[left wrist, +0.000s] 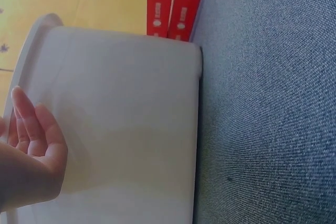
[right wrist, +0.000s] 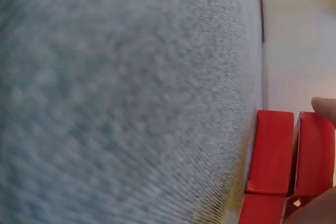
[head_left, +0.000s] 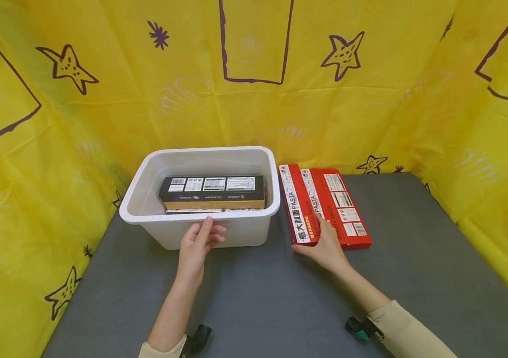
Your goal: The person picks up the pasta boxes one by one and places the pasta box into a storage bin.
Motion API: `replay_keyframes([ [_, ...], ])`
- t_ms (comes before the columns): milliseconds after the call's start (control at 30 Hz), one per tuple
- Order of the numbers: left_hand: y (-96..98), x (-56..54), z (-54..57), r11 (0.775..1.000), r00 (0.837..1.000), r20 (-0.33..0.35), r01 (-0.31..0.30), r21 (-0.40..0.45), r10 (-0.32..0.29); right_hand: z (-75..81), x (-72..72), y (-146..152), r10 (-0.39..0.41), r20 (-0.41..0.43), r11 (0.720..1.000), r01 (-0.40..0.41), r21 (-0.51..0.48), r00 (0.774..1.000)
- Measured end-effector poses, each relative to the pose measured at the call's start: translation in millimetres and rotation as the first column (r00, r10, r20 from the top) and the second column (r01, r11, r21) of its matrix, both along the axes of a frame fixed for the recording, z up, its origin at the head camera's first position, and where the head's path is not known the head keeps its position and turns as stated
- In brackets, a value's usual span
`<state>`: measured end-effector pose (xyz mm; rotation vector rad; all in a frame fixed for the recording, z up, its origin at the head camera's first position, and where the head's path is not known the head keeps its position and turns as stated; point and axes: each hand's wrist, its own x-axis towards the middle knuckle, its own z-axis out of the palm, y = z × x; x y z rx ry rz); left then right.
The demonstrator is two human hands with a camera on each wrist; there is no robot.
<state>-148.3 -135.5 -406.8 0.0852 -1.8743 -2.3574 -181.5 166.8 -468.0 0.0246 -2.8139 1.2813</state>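
Observation:
A red pasta box (head_left: pixel 300 204) lies at the left of several red boxes beside the tub. My right hand (head_left: pixel 325 246) grips its near end, thumb at the left edge and fingers over the right edge. In the right wrist view the thumb (right wrist: pixel 325 109) touches the upper red box (right wrist: pixel 315 153), which rests on another. My left hand (head_left: pixel 197 246) is at the front of the white tub (head_left: pixel 205 231), fingers loosely bent and holding nothing; a fingertip reaches the rim. Inside the tub lies a black box (head_left: pixel 211 188) with a tan edge.
Another red pasta box (head_left: pixel 348 214) lies against the gripped one on its right. Grey cloth (head_left: pixel 258 298) covers the table. A yellow patterned curtain (head_left: pixel 245 114) hangs close behind the tub and along both sides.

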Motion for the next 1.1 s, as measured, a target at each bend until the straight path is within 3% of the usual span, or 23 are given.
replay_keyframes([
  [433, 0.9, -0.3, -0.4, 1.000, 1.000, -0.003, 0.002, 0.007, -0.002, 20.6, 4.8, 9.5, -0.069, 0.047, 0.988, 0.075, -0.132, 0.997],
  [733, 1.1, -0.5, -0.2, 1.000, 1.000, -0.001, -0.002, 0.008, 0.002, 37.9, 6.0, 20.9, -0.148, 0.079, 0.944, 0.164, -0.286, 0.986],
  [1100, 1.1, -1.0, 0.1, 1.000, 1.000, -0.005, -0.005, 0.019, 0.006, 47.3, 8.1, 30.7, -0.190, 0.006, 0.894, 0.175, -0.412, 0.982],
])
